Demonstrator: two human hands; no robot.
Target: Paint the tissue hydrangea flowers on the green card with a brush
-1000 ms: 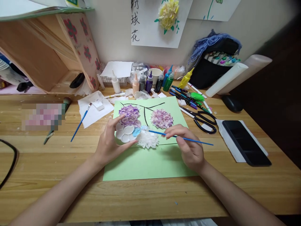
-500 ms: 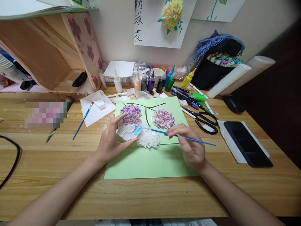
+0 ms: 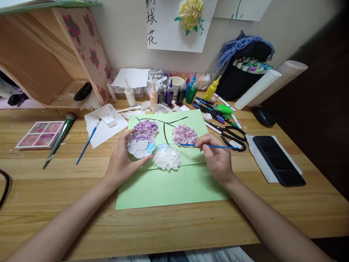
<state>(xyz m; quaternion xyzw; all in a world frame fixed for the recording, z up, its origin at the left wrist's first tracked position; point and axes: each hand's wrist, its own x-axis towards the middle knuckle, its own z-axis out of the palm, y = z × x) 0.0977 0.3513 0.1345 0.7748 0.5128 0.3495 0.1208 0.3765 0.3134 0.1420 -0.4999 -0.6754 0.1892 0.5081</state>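
My left hand (image 3: pixel 120 162) grips a white flower-shaped paint palette (image 3: pixel 141 148) by its edge, thumb below and fingers above. Light blue paint lies in one well, purple traces in others. Between thumb and fingers of my right hand (image 3: pixel 216 158) is a thin blue paintbrush (image 3: pixel 188 145), its tip pointing left. Below that tip sits a white tissue-paper flower (image 3: pixel 167 158) with a little light blue on its top. It rests on green paper (image 3: pixel 169 189) with black drawn branches. A pink-purple flower (image 3: pixel 184 134) lies at right; a purple flower (image 3: pixel 147 126) is partly behind the palette.
Paint bottles (image 3: pixel 169 94) line the back by the wall. Markers (image 3: pixel 211 109), black scissors (image 3: pixel 231 134) and a phone (image 3: pixel 278 160) lie at right. At left are a second brush (image 3: pixel 88 142) on white paper, a large green brush (image 3: pixel 60 138) and a pink palette case (image 3: pixel 40 134).
The brush has moved away from the palette and white flower toward the right. My left hand has drawn the palette left, off the white flower. The camera view has shifted slightly.
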